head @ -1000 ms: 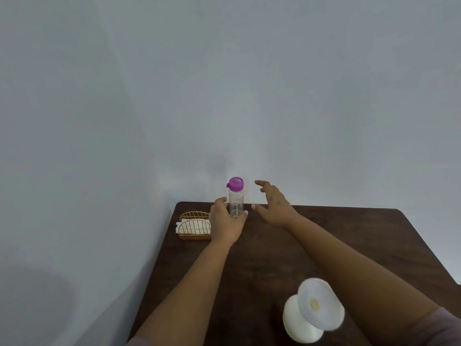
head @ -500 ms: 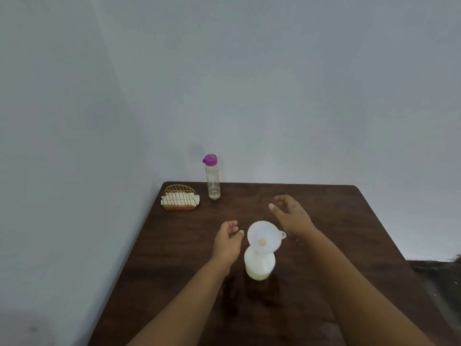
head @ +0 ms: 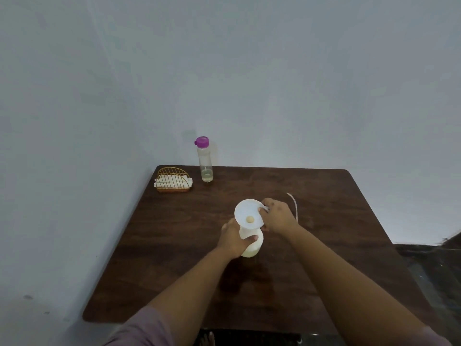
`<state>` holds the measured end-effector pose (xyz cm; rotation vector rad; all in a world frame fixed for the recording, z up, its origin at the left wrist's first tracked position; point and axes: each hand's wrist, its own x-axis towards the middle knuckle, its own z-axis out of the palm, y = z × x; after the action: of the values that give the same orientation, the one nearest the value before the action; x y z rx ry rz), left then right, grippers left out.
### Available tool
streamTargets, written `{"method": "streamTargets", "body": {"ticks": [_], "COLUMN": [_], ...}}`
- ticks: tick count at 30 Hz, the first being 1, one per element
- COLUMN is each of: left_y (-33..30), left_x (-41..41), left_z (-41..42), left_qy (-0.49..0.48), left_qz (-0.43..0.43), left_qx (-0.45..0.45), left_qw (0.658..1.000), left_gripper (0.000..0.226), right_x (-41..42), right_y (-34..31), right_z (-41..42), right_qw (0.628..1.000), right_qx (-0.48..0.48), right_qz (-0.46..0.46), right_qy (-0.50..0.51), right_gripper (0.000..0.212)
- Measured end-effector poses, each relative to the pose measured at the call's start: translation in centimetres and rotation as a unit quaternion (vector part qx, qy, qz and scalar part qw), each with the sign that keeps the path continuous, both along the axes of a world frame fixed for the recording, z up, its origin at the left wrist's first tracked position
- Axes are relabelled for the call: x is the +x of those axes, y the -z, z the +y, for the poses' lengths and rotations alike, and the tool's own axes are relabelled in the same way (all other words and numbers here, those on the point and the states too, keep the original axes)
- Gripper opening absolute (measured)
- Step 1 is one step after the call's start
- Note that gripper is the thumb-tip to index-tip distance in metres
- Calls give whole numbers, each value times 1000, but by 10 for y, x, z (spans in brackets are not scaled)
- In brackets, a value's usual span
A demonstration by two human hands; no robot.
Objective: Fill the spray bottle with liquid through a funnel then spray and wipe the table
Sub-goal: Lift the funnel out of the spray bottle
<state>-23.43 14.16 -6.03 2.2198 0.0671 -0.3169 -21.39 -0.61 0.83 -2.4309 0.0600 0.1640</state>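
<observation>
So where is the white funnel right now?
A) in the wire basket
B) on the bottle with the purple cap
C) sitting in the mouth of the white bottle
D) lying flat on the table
C: the funnel stands in the top of the white bottle, which the left hand grips, while the right hand pinches the funnel's rim tab.

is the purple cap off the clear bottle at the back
No, the purple cap sits on top of the clear bottle, which stands untouched.
</observation>
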Motion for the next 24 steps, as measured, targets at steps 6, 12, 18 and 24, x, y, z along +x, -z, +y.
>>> {"method": "streamTargets", "body": {"ticks": [6, 12, 18, 24], "left_y": [7, 11, 11, 10], "left_x": [8, 11, 14, 16], "left_z": [1, 2, 4, 4], "left_qy": [19, 17, 28, 29], "left_qz": [5, 27, 26, 29], "left_qx": [26, 42, 53, 46], "left_qw": [999, 999, 998, 998], "left_gripper": [58, 61, 59, 60], "right_x": [15, 16, 18, 18], "right_y": [-8, -5, -3, -4], "right_z": [-10, -9, -12, -9], "right_qw": [999, 999, 999, 998], "right_qx": [-16, -34, -43, -48], "right_qz": [-14, -25, -14, -33], "right_qy": [31, 16, 10, 16], "right_gripper": [30, 32, 32, 31]}}
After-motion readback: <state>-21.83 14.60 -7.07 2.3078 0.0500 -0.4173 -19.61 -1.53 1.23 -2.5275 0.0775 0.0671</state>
